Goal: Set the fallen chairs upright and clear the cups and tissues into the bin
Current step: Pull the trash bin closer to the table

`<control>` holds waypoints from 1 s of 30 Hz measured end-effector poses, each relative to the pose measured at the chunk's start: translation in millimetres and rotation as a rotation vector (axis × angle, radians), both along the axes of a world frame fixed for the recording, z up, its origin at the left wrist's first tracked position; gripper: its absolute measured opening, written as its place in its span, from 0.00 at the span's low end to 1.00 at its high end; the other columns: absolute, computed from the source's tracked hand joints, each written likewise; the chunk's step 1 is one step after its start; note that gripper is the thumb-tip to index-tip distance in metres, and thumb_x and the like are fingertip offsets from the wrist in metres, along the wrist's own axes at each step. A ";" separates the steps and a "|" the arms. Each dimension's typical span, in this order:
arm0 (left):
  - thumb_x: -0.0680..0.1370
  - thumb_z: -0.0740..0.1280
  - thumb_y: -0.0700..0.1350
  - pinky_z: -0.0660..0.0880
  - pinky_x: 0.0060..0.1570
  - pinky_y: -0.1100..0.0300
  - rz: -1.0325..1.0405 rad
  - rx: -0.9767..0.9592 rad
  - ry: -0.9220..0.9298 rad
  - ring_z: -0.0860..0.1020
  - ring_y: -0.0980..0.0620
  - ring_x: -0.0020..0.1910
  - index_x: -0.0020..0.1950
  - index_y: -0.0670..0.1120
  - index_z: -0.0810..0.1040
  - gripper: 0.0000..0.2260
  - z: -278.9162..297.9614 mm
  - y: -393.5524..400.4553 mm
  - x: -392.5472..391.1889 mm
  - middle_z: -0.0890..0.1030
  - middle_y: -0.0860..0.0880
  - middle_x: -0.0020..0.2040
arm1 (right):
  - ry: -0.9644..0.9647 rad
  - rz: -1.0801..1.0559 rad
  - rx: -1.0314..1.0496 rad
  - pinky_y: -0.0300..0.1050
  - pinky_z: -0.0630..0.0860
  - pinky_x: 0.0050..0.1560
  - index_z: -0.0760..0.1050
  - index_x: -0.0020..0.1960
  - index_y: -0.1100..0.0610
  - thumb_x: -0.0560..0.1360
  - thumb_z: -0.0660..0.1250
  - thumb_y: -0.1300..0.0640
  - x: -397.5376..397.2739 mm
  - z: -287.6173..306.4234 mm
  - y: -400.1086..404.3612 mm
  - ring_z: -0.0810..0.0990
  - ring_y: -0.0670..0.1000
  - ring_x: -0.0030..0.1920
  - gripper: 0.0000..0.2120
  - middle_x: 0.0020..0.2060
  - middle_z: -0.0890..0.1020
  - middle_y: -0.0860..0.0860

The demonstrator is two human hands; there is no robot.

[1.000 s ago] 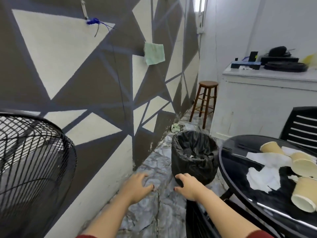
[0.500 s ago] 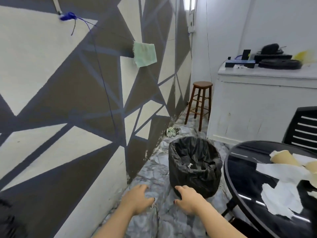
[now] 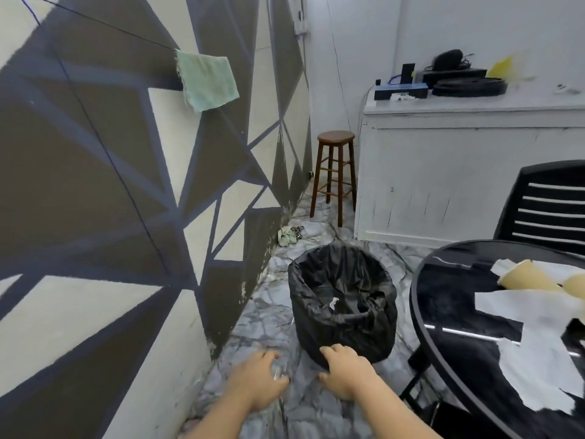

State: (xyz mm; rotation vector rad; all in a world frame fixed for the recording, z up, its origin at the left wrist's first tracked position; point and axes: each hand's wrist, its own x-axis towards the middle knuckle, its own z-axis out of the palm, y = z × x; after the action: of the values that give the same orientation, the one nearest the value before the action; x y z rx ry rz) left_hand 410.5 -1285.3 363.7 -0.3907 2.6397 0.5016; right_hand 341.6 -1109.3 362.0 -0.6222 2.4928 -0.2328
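Note:
A bin (image 3: 348, 335) lined with a black bag stands on the marble floor beside a round black table (image 3: 443, 315). Tan paper cups (image 3: 525, 275) lie on their sides on the table among white tissues (image 3: 519, 310). A black slatted chair (image 3: 550, 204) stands upright behind the table. My left hand (image 3: 259, 380) reaches forward, palm down, over the floor just left of the bin, holding nothing. My right hand (image 3: 343, 372) is also palm down, fingers loosely bent at the bin's near wall, with nothing in it.
A painted wall (image 3: 110, 185) runs close along the left, a green cloth (image 3: 207, 79) hanging on it. A wooden stool (image 3: 335, 172) and a white counter (image 3: 459, 172) stand at the back. A rag (image 3: 286, 236) lies by the wall. Dark frame parts (image 3: 421, 384) show under the table.
The view has moved forward toward the bin, which is now nearer. The black fan at the left has dropped out of sight. Both hands stay stretched out in front.

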 end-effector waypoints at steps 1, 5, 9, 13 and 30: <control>0.73 0.59 0.60 0.64 0.67 0.53 -0.008 0.007 0.004 0.65 0.48 0.69 0.70 0.51 0.63 0.27 -1.7 -4.4 -4.4 0.64 0.49 0.72 | 0.001 -0.002 0.012 0.55 0.61 0.69 0.55 0.74 0.53 0.78 0.56 0.46 -6.5 -1.0 -2.8 0.59 0.57 0.72 0.28 0.72 0.62 0.54; 0.74 0.59 0.59 0.64 0.67 0.55 0.017 0.021 0.017 0.65 0.49 0.70 0.71 0.51 0.62 0.27 -9.7 -28.2 -30.2 0.64 0.49 0.72 | 0.015 -0.004 0.026 0.55 0.61 0.70 0.54 0.75 0.52 0.77 0.57 0.46 -36.2 -3.3 -19.3 0.59 0.57 0.73 0.28 0.72 0.61 0.53; 0.74 0.59 0.59 0.64 0.66 0.55 0.008 0.020 0.014 0.65 0.49 0.69 0.71 0.51 0.62 0.27 -13.1 -52.4 -72.5 0.65 0.49 0.72 | 0.029 -0.032 0.022 0.55 0.61 0.70 0.56 0.74 0.53 0.77 0.58 0.46 -75.5 -5.7 -38.9 0.59 0.57 0.72 0.28 0.72 0.63 0.54; 0.74 0.59 0.59 0.65 0.66 0.55 0.008 0.029 0.013 0.65 0.49 0.70 0.72 0.50 0.61 0.28 -4.7 -69.7 -126.3 0.65 0.49 0.72 | 0.019 -0.057 0.016 0.56 0.61 0.69 0.57 0.73 0.53 0.77 0.58 0.46 -122.5 -5.2 -58.8 0.60 0.57 0.72 0.28 0.71 0.63 0.54; 0.73 0.58 0.59 0.67 0.65 0.53 -0.298 0.092 0.078 0.67 0.50 0.67 0.71 0.51 0.62 0.28 5.8 -89.0 -306.9 0.66 0.51 0.72 | 0.015 -0.306 0.060 0.57 0.59 0.70 0.56 0.74 0.52 0.78 0.56 0.47 -243.7 8.6 -63.3 0.59 0.57 0.73 0.27 0.73 0.62 0.54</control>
State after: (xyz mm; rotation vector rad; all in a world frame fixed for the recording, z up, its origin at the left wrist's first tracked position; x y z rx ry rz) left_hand 103.6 -1374.3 369.6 0.0527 2.6726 0.5465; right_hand 98.0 -1172.6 370.6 -0.2165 2.5914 -0.2662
